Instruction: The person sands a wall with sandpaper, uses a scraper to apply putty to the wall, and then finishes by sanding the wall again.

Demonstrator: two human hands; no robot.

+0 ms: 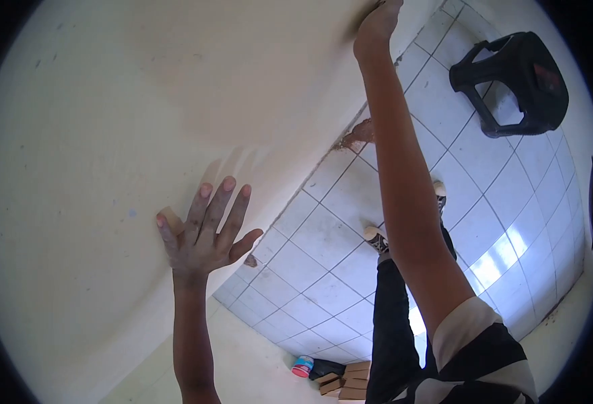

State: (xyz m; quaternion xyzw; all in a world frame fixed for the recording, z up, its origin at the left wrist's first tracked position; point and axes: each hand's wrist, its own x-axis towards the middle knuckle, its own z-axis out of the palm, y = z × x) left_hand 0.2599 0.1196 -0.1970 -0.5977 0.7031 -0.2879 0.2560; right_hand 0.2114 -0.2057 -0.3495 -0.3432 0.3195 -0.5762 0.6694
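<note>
My left hand (pixel 205 239) lies against the cream wall (pixel 108 121), its fingers spread and stretched out. A small beige piece (pixel 174 217) shows by its little finger; I cannot make out what it is or whether the hand presses on it. My right arm reaches far up along the wall. At the top edge of the view, my right hand (pixel 378 30) is close to the wall surface. Its fingers are mostly cut off, so what it may hold is hidden.
A black plastic stool (pixel 522 81) is on the white tiled floor (pixel 330 232) at the upper right. Brown debris (pixel 358 135) lies along the wall's base. Below are a blue and pink tub (pixel 302 365), a black bag (pixel 326 369) and brown boxes (pixel 355 380). My shoes (pixel 377 239) stand on the tiles.
</note>
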